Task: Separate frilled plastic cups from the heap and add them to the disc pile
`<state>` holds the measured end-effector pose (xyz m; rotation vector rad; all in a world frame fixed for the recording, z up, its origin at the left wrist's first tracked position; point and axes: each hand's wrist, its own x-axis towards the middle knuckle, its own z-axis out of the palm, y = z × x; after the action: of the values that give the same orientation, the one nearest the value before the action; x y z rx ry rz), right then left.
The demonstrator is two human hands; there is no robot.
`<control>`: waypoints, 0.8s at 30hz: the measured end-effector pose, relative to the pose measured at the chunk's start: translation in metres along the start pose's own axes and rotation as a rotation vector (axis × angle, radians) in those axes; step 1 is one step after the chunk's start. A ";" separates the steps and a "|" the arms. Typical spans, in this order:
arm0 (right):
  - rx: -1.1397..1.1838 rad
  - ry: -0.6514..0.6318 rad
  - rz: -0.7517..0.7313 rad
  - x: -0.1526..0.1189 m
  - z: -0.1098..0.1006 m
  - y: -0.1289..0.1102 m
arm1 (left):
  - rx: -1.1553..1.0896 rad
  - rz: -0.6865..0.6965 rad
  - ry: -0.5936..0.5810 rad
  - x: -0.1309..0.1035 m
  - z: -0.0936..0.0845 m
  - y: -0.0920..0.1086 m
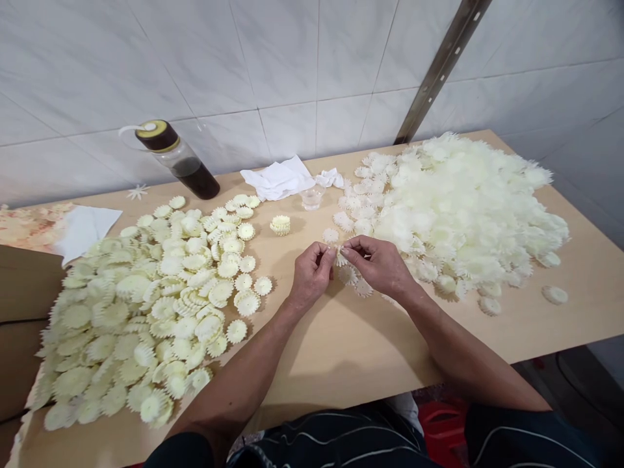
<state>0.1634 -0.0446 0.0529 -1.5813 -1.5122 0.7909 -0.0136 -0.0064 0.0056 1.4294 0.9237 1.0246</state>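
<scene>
My left hand (312,274) and my right hand (377,263) meet over the middle of the table, thumbs and forefingers pinched. Between the fingertips is a small pale flower-shaped disc (340,257) with a toothed edge, partly hidden by the fingers. Several loose thin discs (363,288) lie just below and behind the hands. To the right spreads a big heap of thin whitish discs (468,208). On the left lies a wide pile of cupped, yellowish stacked discs (170,299). One short stack (280,225) stands alone beyond my left hand.
A bottle of dark liquid (188,166) leans near the tiled wall. Crumpled white tissue (277,179) and a small clear cup (312,197) sit at the back. A cardboard box (24,325) borders the left side. The wooden table's front edge (351,398) runs before my lap.
</scene>
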 end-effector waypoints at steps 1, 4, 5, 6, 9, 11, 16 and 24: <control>-0.005 -0.022 -0.002 0.000 0.000 0.000 | 0.003 0.004 0.000 0.000 0.000 0.000; -0.024 -0.086 0.011 0.001 0.000 -0.002 | 0.003 0.006 0.009 -0.001 -0.001 0.000; -0.023 -0.095 0.022 0.001 0.000 -0.002 | -0.001 0.005 0.018 -0.001 -0.001 0.000; -0.018 -0.098 0.035 0.001 0.001 -0.002 | -0.007 0.007 0.032 -0.001 0.000 0.000; 0.002 -0.063 0.063 0.001 0.003 -0.002 | -0.022 0.031 0.090 -0.001 0.002 0.002; 0.011 -0.022 0.062 0.001 0.005 0.001 | -0.016 0.054 0.122 -0.001 0.003 0.003; 0.023 0.070 0.037 0.001 0.007 0.007 | -0.001 0.058 0.148 -0.002 0.004 0.005; -0.163 0.068 -0.034 0.000 -0.001 0.003 | -0.043 0.034 0.144 -0.001 0.003 0.005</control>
<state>0.1659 -0.0444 0.0509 -1.6789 -1.5831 0.6008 -0.0114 -0.0090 0.0107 1.3531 0.9778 1.1787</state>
